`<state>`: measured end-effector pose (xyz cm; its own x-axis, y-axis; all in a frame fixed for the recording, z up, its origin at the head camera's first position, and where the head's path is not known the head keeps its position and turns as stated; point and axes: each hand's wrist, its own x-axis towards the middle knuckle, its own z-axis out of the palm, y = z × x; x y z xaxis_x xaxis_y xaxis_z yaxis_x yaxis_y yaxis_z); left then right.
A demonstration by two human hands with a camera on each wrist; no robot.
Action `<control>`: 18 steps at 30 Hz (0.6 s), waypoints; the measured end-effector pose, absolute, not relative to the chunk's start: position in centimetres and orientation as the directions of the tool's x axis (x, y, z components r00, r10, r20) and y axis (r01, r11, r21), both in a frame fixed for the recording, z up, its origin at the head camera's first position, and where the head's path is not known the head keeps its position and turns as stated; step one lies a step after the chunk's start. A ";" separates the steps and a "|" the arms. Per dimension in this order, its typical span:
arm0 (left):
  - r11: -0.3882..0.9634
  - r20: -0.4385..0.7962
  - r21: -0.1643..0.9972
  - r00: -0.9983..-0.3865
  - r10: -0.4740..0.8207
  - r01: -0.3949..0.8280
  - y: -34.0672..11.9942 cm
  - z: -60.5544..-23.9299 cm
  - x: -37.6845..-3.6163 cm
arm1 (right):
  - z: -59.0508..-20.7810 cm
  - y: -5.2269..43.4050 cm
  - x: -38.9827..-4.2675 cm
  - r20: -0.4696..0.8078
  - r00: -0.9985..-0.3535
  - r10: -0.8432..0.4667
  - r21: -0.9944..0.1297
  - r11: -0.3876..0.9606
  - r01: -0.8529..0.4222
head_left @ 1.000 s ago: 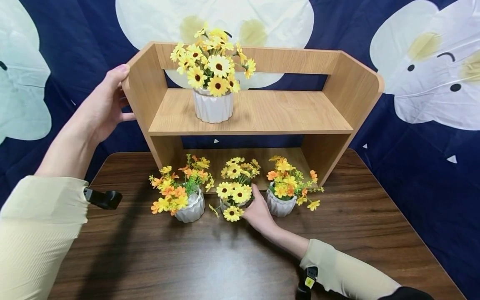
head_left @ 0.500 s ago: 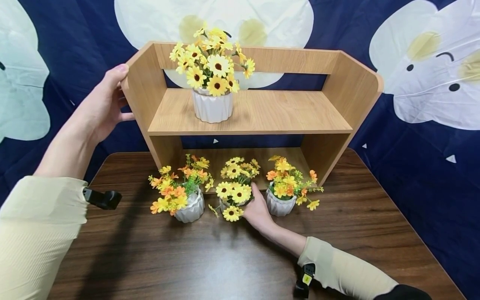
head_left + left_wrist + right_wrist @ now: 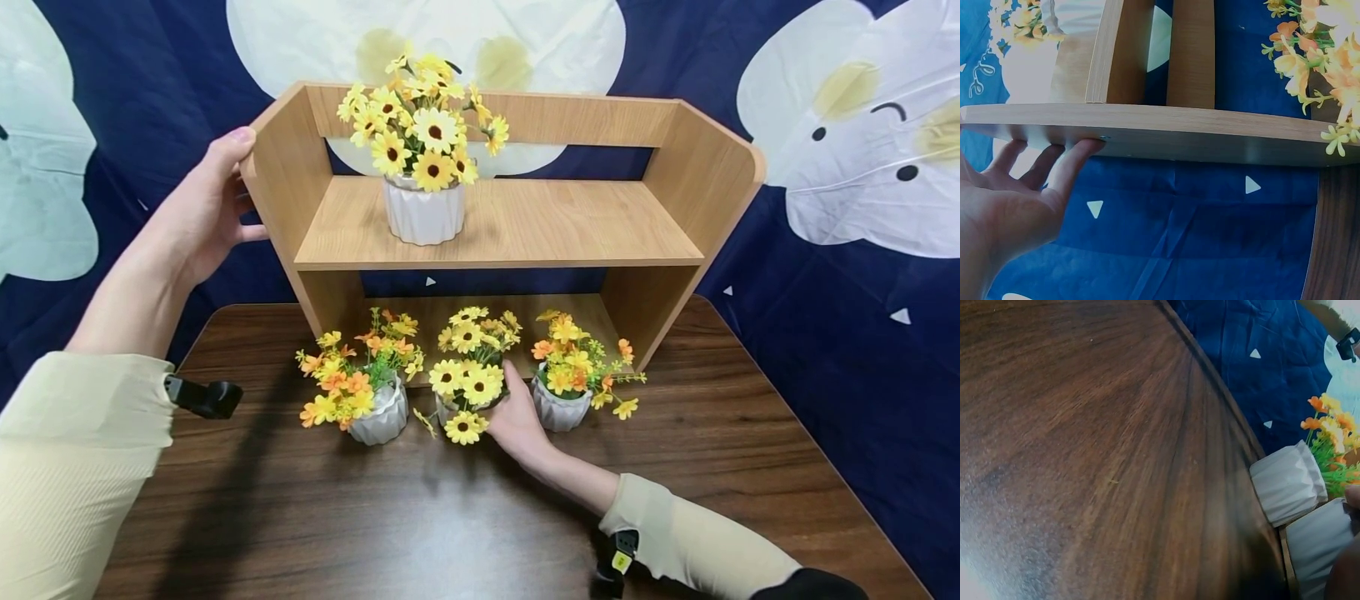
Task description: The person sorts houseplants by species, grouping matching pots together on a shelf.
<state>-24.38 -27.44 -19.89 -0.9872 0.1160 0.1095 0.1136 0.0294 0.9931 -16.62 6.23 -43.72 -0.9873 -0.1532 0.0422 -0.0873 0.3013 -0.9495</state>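
Note:
A wooden two-level shelf (image 3: 510, 225) stands at the back of a dark wooden table (image 3: 375, 517). My left hand (image 3: 213, 196) rests on its left side panel, thumb at the top front corner; in the left wrist view the straight fingers (image 3: 1075, 159) press on the panel (image 3: 1179, 131). My right hand (image 3: 513, 412) grips the middle white pot of yellow daisies (image 3: 468, 379), its thumb up beside the flowers. In the right wrist view this pot (image 3: 1316, 547) lies under a fingertip (image 3: 1354, 497). One daisy pot (image 3: 423, 212) stands on the upper shelf.
Two more white pots with orange and yellow flowers flank the held one, on the left (image 3: 381, 414) and on the right (image 3: 558, 408); the left one (image 3: 1288, 481) also shows in the right wrist view. Dark blue cloth with white flower shapes (image 3: 840, 167) hangs behind.
The middle daisy bouquet has shifted very slightly up and back in my right hand. My left hand has stayed on the shelf's side panel.

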 end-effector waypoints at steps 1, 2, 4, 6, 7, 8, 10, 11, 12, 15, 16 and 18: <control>0.031 0.110 0.993 -0.987 0.115 0.115 -27.4 -19.9 -24.4 | -43.6 6.3 -16.6 0.052 -0.986 -0.157 -0.949 0.300 -0.098; 0.034 0.112 0.993 -0.987 0.116 0.116 -27.4 -19.9 -24.4 | -43.5 6.3 -16.5 0.054 -0.986 -0.161 -0.950 0.296 -0.100; 0.033 0.113 0.993 -0.987 0.117 0.117 -27.4 -19.9 -24.4 | -43.2 6.4 -16.2 0.047 -0.983 -0.175 -0.961 0.259 -0.092; 0.035 0.113 0.992 -0.987 0.118 0.118 -27.4 -19.9 -24.4 | -42.8 6.5 -15.9 0.044 -0.981 -0.187 -0.967 0.238 -0.088; 0.036 0.113 0.992 -0.987 0.117 0.118 -27.4 -19.8 -24.3 | -42.6 6.5 -15.7 0.034 -0.981 -0.192 -0.971 0.225 -0.078; 0.037 0.113 0.992 -0.987 0.117 0.118 -27.4 -19.8 -24.3 | -42.4 6.5 -15.6 0.029 -0.981 -0.192 -0.975 0.212 -0.070; 0.037 0.113 0.992 -0.987 0.117 0.119 -27.5 -19.9 -24.3 | -41.8 6.6 -15.3 0.020 -0.979 -0.204 -0.979 0.193 -0.060; 0.038 0.114 0.992 -0.987 0.117 0.119 -27.5 -19.9 -24.3 | -41.6 6.6 -15.1 0.026 -0.979 -0.204 -0.979 0.193 -0.066; 0.039 0.114 0.992 -0.986 0.118 0.120 -27.5 -19.9 -24.3 | -41.3 6.7 -14.9 0.032 -0.979 -0.202 -0.978 0.196 -0.072; 0.034 0.115 0.992 -0.986 0.120 0.120 -27.5 -19.9 -24.4 | -40.5 6.7 -14.7 0.053 -0.970 -0.237 -0.988 0.129 -0.085; 0.029 0.115 0.992 -0.986 0.121 0.120 -27.5 -19.9 -24.4 | -40.2 6.7 -14.6 0.068 -0.964 -0.259 -0.994 0.068 -0.088; 0.025 0.116 0.992 -0.986 0.123 0.120 -27.5 -19.9 -24.4 | -39.6 6.8 -14.6 0.098 -0.946 -0.308 -0.995 -0.060 -0.084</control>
<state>-24.37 -27.49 -19.89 -0.9856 0.1230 0.1163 0.1202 0.0254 0.9924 -14.61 6.78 -39.63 -0.9464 -0.3077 0.0982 -0.0836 -0.0603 -0.9947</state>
